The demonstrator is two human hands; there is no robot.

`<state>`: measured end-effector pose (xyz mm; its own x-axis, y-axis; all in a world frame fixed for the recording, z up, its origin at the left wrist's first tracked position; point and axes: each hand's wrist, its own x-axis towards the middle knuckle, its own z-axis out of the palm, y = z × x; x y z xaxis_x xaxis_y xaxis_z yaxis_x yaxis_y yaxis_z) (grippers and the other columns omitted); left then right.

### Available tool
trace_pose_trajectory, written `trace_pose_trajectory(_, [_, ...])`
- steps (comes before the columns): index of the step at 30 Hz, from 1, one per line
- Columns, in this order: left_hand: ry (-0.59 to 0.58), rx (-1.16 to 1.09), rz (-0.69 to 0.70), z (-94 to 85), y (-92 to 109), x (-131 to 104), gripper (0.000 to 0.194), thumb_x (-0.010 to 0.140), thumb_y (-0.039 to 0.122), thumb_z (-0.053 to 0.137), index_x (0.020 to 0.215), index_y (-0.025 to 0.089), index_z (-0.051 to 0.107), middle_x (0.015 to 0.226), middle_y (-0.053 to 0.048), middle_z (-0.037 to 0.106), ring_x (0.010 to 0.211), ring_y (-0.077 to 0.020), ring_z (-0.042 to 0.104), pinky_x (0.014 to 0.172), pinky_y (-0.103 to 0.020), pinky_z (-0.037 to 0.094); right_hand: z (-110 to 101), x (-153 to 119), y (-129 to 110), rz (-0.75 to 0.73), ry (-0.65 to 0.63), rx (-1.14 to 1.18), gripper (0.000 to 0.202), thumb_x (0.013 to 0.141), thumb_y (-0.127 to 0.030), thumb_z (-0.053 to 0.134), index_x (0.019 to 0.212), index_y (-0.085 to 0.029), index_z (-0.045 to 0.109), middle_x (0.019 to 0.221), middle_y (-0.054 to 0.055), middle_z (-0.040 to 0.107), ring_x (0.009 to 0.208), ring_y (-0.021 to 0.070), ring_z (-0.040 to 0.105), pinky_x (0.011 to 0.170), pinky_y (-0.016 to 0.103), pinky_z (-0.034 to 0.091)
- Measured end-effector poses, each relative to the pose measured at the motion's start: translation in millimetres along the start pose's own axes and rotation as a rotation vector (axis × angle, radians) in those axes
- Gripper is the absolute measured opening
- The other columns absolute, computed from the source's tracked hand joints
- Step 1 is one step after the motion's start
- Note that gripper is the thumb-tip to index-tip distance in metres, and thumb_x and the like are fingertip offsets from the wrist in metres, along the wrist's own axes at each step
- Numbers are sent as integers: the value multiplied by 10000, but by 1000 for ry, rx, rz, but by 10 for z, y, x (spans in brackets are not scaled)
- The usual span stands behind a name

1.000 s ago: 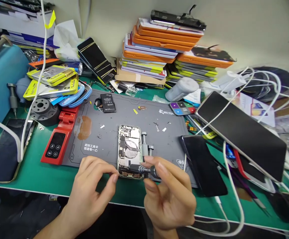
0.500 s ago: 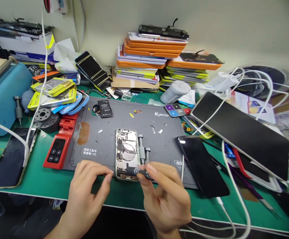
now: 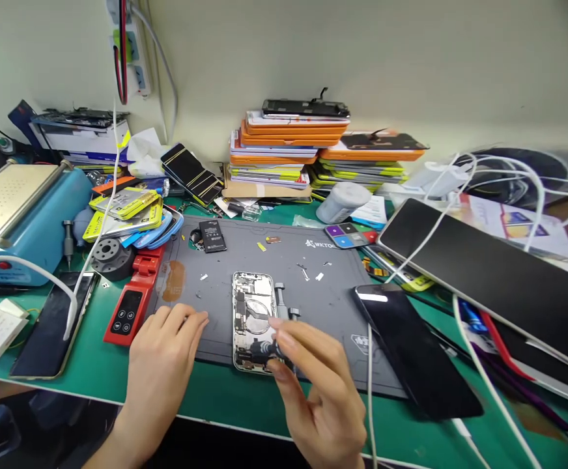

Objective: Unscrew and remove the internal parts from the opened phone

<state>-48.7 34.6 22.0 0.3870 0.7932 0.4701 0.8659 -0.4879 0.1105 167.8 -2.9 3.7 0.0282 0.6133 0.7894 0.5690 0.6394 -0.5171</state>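
Note:
An opened phone (image 3: 255, 312) lies upright on the grey mat (image 3: 215, 332), its inner parts and a round coil showing. Over its lower right side my right hand (image 3: 318, 384) pinches a dark ribbed tool (image 3: 263, 349) between thumb and fingers. To the left of the phone my left hand (image 3: 164, 355) hovers at the mat's front edge, thumb and fingers pressed together; whatever it may hold is too small to see. Two grey screwdrivers (image 3: 281, 301) are just right of the phone. A black battery (image 3: 212, 236) rests at the mat's back left.
A red device (image 3: 126, 312) stands left of the mat. On the right lie a black phone (image 3: 411, 352) and a large dark tablet (image 3: 489, 280) with white cables across. Behind are stacked orange boxes (image 3: 288, 137) and a grey jar (image 3: 343, 200). A blue machine (image 3: 30, 221) is at left.
The view has tilted up and shifted left. My left thumb and fingers, apart before, have come together. My right hand still holds the tool, now more upright fingers around it, over the phone.

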Motion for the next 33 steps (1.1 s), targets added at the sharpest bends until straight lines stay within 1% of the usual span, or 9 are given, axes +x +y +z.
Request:
trace_pose_trajectory(7, [-36,-5,93,31,-52,23,194,1145,130,512,1084,179,689,1011,-48,742,857,-219,645,844,-376,482,8,9,-12,-34,-21,14,646,932,112,629,1500,-197,624,1190,102,774,1129,218,758,909,414,704])
trace_pose_trajectory(13, [109,-504,-255,-24,-26,-72,96,1159,203,480,1120,244,557,1019,-19,666,898,-165,659,814,-282,515,-4,-1,1,-10,-40,27,673,934,112,633,1514,-229,600,1164,83,789,1081,202,764,880,412,707])
trace_pose_trajectory(19, [-96,-1027,-522,13,111,-239,289,1205,378,341,1005,253,510,858,9,617,709,-148,563,688,-276,485,92,-86,-6,-4,-88,8,781,938,82,679,1619,-258,504,1169,78,808,1070,204,801,906,390,718])
trace_pose_trajectory(22, [-165,-1003,-492,54,104,-262,356,1193,423,380,907,252,506,765,32,565,600,-133,480,587,-268,407,29,-112,-14,136,139,-29,713,1015,-16,628,1652,-299,477,1087,54,778,947,184,789,815,345,699])
trace_pose_trajectory(24, [-167,-968,-460,80,77,-262,375,1183,430,406,868,252,504,719,46,539,555,-127,449,542,-263,364,-92,-59,9,326,330,-107,615,1086,-142,563,1671,-296,451,983,37,713,810,167,728,726,320,654])
trace_pose_trajectory(25, [-178,-953,-443,90,63,-259,375,1177,434,425,859,252,506,703,52,531,546,-126,447,533,-260,356,-165,-11,33,429,350,-169,566,1110,-210,538,1666,-280,458,928,28,675,760,165,690,688,312,622])
trace_pose_trajectory(29, [-234,-923,-375,96,8,-245,376,1157,457,472,848,250,531,691,56,538,566,-128,494,555,-240,398,-396,187,204,637,-71,-467,371,1077,-395,610,1421,-267,670,799,-18,605,656,159,595,628,301,526])
trace_pose_trajectory(31, [-243,-920,-367,84,-17,-241,391,1157,466,462,841,248,534,707,47,557,588,-132,524,576,-234,431,-417,228,303,601,-247,-569,290,1087,-377,558,1303,-266,716,837,-1,660,691,169,629,654,304,524])
trace_pose_trajectory(33, [-243,-908,-366,73,-32,-235,388,1152,473,467,845,247,543,719,40,570,607,-138,549,585,-233,449,-390,227,370,538,-319,-646,275,1104,-369,514,1236,-256,726,918,26,706,750,182,669,660,304,518])
